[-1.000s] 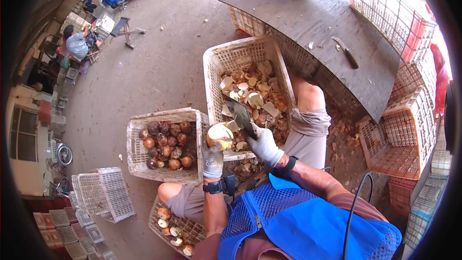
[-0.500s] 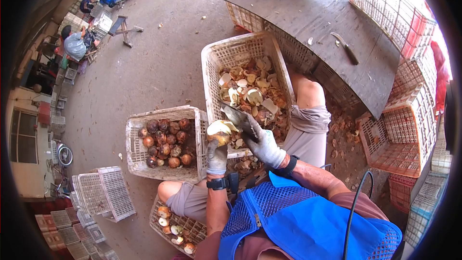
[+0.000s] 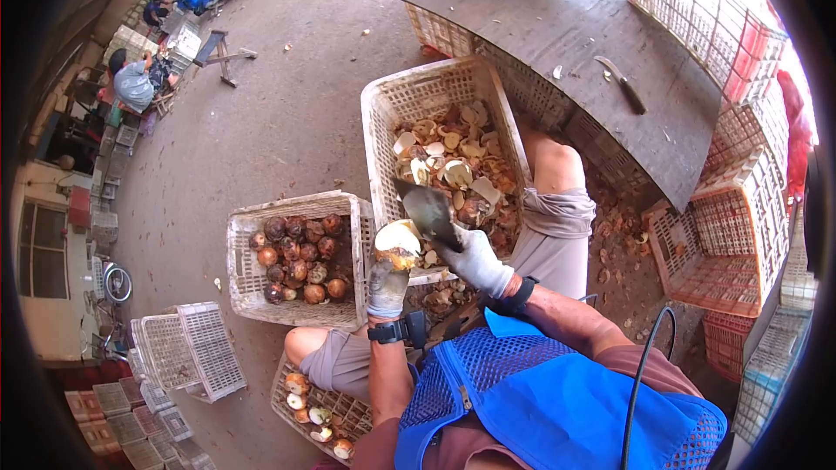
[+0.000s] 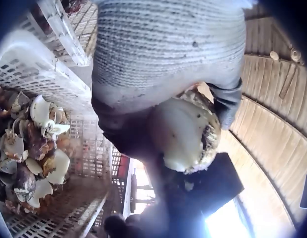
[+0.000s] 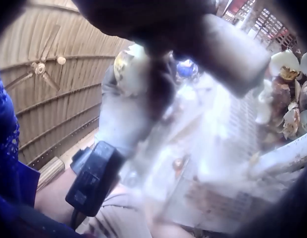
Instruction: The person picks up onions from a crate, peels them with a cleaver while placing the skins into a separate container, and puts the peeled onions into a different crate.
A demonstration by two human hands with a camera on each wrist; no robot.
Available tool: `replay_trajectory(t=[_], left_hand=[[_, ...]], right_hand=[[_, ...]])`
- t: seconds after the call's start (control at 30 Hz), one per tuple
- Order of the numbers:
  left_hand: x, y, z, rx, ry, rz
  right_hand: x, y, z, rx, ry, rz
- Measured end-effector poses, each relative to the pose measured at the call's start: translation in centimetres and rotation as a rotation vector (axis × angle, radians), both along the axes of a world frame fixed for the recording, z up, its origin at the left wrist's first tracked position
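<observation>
My gloved left hand (image 3: 387,285) grips a round, partly peeled bulb (image 3: 397,242), its white cut face up and brown skin left lower down. In the left wrist view the bulb (image 4: 185,134) sits between fingers and thumb, with a dark rough patch on its side. My gloved right hand (image 3: 481,263) holds a broad dark-bladed knife (image 3: 428,211), its handle hidden in the fist. The blade is close beside the bulb, above the near end of a white crate (image 3: 373,165) of peelings (image 3: 453,152). The right wrist view is blurred.
Left of the peelings stands a crate (image 3: 237,296) of unpeeled brown bulbs (image 3: 300,252). Peeled bulbs (image 3: 320,416) lie in a crate by my left leg. A curved knife (image 3: 623,85) rests on the grey table (image 3: 557,22). Stacked crates (image 3: 740,244) stand right; people (image 3: 132,83) sit far left.
The knife has moved at the bulb, its blade tilting and turning more of its flat side up. A pale slice at the bulb's top edge no longer shows. The left hand keeps its grip.
</observation>
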State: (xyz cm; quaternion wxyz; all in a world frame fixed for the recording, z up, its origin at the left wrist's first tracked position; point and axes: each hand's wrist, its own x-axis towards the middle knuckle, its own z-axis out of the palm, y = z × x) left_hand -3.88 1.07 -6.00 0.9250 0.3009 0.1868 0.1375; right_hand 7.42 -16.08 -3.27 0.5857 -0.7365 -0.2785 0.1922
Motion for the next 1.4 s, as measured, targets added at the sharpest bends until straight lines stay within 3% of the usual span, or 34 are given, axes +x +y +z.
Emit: replay_trajectory(t=[0.17, 0.2, 0.27, 0.33, 0.37, 0.47, 0.53, 0.6, 0.67, 0.7, 0.93, 1.03, 1.13, 1.17, 1.27, 1.33, 1.4], left_hand=[[1.7, -2.5, 2.4, -0.03, -0.08, 0.055], [1.2, -2.1, 0.3, 0.377, -0.03, 0.031], [-0.7, 0.2, -8.4, 1.189, 0.077, -0.022], [-0.8, -0.3, -7.4, 1.492, 0.183, -0.051], [-1.1, -1.3, -6.0, 1.387, 0.23, -0.054], [-1.7, -0.1, -13.3, 0.426, 0.17, -0.052], [-1.8, 0.9, -15.1, 1.604, 0.164, -0.303], [0.8, -1.7, -0.9, 0.352, -0.201, -0.086], [1.5, -2.8, 1.2, 0.594, 0.147, 0.088], [1.8, -3.1, 2.5, 0.567, 0.185, 0.107], [1.6, -2.2, 1.5, 0.417, 0.15, 0.033], [1.8, -2.5, 3.5, 0.434, 0.06, -0.064], [2.3, -2.4, 3.8, 0.423, 0.103, -0.045], [2.5, -3.0, 4.4, 0.41, 0.009, -0.048], [2.6, -4.0, 2.1, -0.075, -0.005, -0.005], [1.8, -4.1, 0.9, -0.253, -0.168, -0.049], [0.8, -3.6, -1.1, 0.31, -0.081, -0.118]], right_hand=[[-0.2, 0.2, 2.4, -0.043, -0.348, -0.094], [0.0, 0.0, 2.5, -0.056, -0.403, -0.086], [-0.2, -0.1, 2.6, -0.074, -0.458, -0.066], [-0.5, -0.2, 2.4, -0.054, -0.475, -0.044], [-0.6, -0.2, 2.7, -0.042, -0.498, -0.035], [-0.9, -0.2, 2.6, -0.134, -0.502, 0.041], [-0.8, -0.5, 2.7, -0.085, -0.501, 0.038], [-0.6, -0.7, 3.1, -0.054, -0.479, 0.0], [-0.2, -0.6, 2.0, 0.055, -0.433, -0.119], [-0.1, -0.6, 2.2, 0.018, -0.34, -0.137], [0.7, -0.5, 1.9, -0.02, -0.037, -0.157], [0.4, 0.3, 1.0, 0.19, 0.105, -0.12], [0.4, 0.5, -0.3, 0.168, 0.111, -0.087], [0.1, 0.4, -0.4, 0.127, 0.004, -0.11], [-0.2, -0.1, 1.9, 0.016, -0.294, -0.156], [-0.1, -0.2, 1.6, -0.032, -0.46, -0.139], [-0.1, -0.1, 0.9, -0.036, -0.546, -0.111]])
